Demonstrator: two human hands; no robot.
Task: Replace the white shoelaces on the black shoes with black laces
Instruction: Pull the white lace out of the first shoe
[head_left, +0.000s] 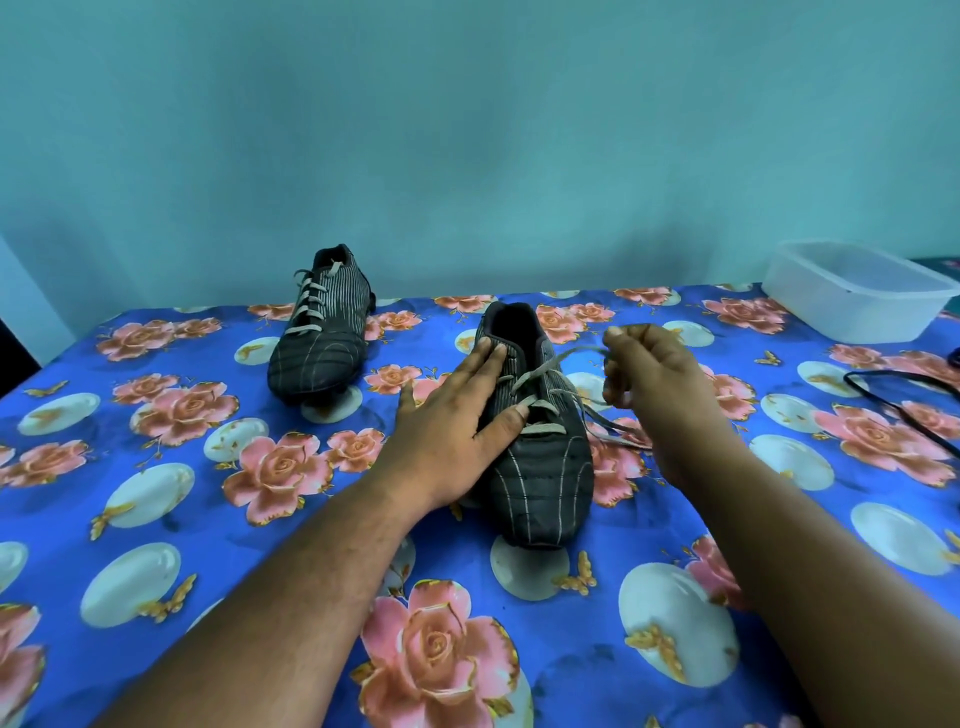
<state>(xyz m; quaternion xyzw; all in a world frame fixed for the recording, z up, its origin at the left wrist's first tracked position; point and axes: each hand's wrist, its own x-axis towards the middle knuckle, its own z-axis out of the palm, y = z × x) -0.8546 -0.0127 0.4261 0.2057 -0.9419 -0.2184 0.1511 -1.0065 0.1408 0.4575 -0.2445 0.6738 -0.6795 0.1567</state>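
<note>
— Nearest, what's there?
— At centre, the near black shoe (540, 467) on a floral cloth (208, 519). The left hand (457, 410) lies flat on its side, fingers straight. At 3 o'clock, the right hand (654, 379) pinches the white lace (545, 371), its fingertips hidden.
— Farther?
— At 11 o'clock, a second shoe (319, 332), laced white. At 2 o'clock, black laces (898, 395) cut off by the edge; beyond, a plastic tub (857, 296).

No legible text, label, brand mark, number or sign found on any item in view; nothing readable on surfaces at, beside or beyond the fingers of either hand.
</note>
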